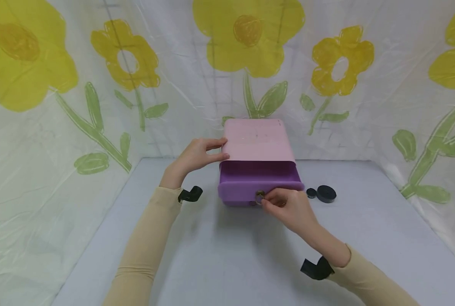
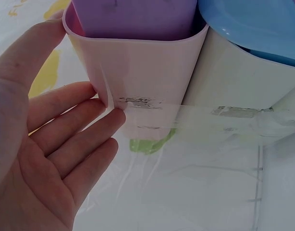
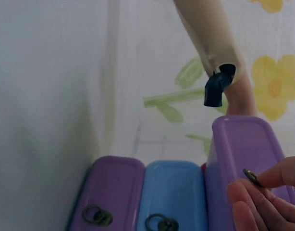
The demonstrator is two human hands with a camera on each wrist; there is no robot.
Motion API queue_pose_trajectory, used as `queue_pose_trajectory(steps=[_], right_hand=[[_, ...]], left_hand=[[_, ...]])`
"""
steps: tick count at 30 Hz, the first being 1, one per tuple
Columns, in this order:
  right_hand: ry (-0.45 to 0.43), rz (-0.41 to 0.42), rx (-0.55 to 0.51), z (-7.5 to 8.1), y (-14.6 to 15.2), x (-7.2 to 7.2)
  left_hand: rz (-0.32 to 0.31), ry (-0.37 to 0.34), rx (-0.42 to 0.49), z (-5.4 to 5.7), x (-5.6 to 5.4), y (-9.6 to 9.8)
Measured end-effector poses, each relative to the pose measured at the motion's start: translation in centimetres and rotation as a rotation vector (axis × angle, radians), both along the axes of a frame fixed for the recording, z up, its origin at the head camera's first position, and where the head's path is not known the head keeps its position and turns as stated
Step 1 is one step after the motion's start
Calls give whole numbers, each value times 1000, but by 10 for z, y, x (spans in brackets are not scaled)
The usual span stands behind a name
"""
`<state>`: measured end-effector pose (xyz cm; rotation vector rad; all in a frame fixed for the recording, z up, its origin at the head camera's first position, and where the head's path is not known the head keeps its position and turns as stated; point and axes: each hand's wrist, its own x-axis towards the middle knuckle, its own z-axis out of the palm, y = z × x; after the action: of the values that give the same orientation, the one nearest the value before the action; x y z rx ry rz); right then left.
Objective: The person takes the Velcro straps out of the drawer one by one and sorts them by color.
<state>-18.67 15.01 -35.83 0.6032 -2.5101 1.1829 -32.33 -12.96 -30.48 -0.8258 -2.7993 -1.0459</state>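
A small drawer unit with a pink top casing (image 1: 256,142) stands on the table. Its upper purple drawer (image 1: 237,192) sticks out, with its interior in sight. My right hand (image 1: 294,208) pinches the metal ring pull (image 1: 259,198) on that drawer's front between thumb and fingers. My left hand (image 1: 197,156) touches the casing's left side. In the left wrist view, its fairly straight fingers (image 2: 73,154) rest on the pink side, and the thumb is near the front rim. Below, a blue drawer (image 3: 174,192) and another purple drawer (image 3: 114,180) sit further in, each with a ring pull.
Two black discs, one large (image 1: 326,194) and one small (image 1: 311,193), lie on the white table (image 1: 227,263) right of the unit. Behind hangs a translucent sheet (image 1: 181,55) printed with yellow flowers. Each wrist carries a black device (image 1: 191,194).
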Motion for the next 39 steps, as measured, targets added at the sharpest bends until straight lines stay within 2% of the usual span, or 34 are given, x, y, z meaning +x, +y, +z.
queue_pose_trajectory(steps=[14, 25, 39], right_hand=[[-18, -22, 9, 3, -2, -30], [-90, -12, -17, 6, -3, -50], [-99, -4, -29, 7, -3, -66]], left_hand=[[-9, -7, 4, 2, 1, 0], [-8, -8, 8, 1, 1, 0], [-7, 0, 15, 0, 1, 0]])
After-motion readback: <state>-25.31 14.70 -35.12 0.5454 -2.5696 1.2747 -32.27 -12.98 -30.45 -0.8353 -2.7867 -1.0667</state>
